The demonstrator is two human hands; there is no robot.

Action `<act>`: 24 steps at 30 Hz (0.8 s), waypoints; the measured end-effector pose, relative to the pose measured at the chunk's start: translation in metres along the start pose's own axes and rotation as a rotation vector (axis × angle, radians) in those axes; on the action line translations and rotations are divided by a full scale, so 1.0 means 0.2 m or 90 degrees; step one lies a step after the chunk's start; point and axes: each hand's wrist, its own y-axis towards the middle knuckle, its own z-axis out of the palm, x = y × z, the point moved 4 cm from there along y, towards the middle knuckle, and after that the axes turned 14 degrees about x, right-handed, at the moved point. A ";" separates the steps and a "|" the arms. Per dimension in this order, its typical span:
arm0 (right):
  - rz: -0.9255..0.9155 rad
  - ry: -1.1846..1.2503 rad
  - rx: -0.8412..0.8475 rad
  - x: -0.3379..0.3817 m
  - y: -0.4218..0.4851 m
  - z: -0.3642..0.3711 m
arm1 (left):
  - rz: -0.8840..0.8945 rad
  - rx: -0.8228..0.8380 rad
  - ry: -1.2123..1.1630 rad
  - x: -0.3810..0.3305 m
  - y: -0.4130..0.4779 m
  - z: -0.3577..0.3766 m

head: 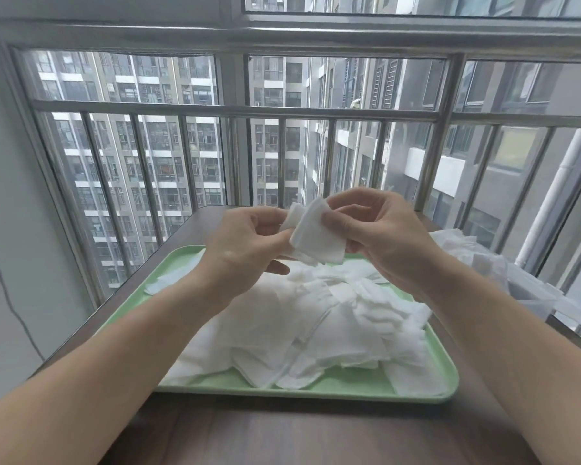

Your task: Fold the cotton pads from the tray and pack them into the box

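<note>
Noted dark, smooth wood-grain counter (282, 434) beneath and nearer than both grips. Found pale green tray (316, 392) directly below them: flat, rounded corners, low rim, slick-looking plastic. Logged loose heap of cotton pads (316, 323) on it, under the grips: white, thin, limp, soft-fibred squares, overlapped untidily. Judged clinging fibres likely to lift two at once. Spotted clear box (530, 297) well apart, out past right grip, seemingly holding white pads already. Judged that carry long enough to risk springing a fold open or dropping it, given any easing of the pinch. Recorded held cotton pad (316, 239) raised above heap, partly bent; could not tell layer count. Saw left grip (245, 243) pinching its left edge, right grip (383, 229) curled round its right side. Feared crooked crease from uneven pull.
</note>
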 end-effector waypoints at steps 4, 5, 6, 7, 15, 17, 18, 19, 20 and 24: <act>0.001 -0.058 -0.006 0.00 0.00 -0.01 | 0.019 0.055 -0.002 -0.02 -0.01 0.04; 0.004 -0.064 -0.005 -0.01 0.00 -0.01 | 0.024 0.064 0.003 -0.02 -0.01 0.04; 0.005 -0.067 -0.004 -0.01 0.00 -0.01 | 0.028 0.072 0.010 -0.02 -0.01 0.05; 0.005 -0.068 -0.006 -0.01 0.00 -0.01 | 0.028 0.077 0.014 -0.03 -0.01 0.05; -0.013 -0.150 -0.062 -0.02 0.00 0.00 | 0.028 0.086 0.025 -0.01 -0.01 0.05; 0.004 -0.165 -0.095 -0.03 0.01 0.00 | 0.035 0.024 0.075 0.00 0.00 0.02; 0.018 -0.168 -0.109 -0.04 0.01 -0.01 | 0.033 -0.019 0.085 0.01 0.00 0.00; 0.032 -0.174 -0.117 -0.05 0.01 -0.02 | 0.028 -0.061 0.086 0.01 0.00 -0.03; 0.044 -0.191 -0.117 -0.06 0.02 -0.03 | 0.026 -0.095 0.084 0.02 0.00 -0.05; 0.088 -0.441 -0.016 -0.11 0.03 -0.02 | 0.018 -0.179 0.055 0.01 0.00 -0.11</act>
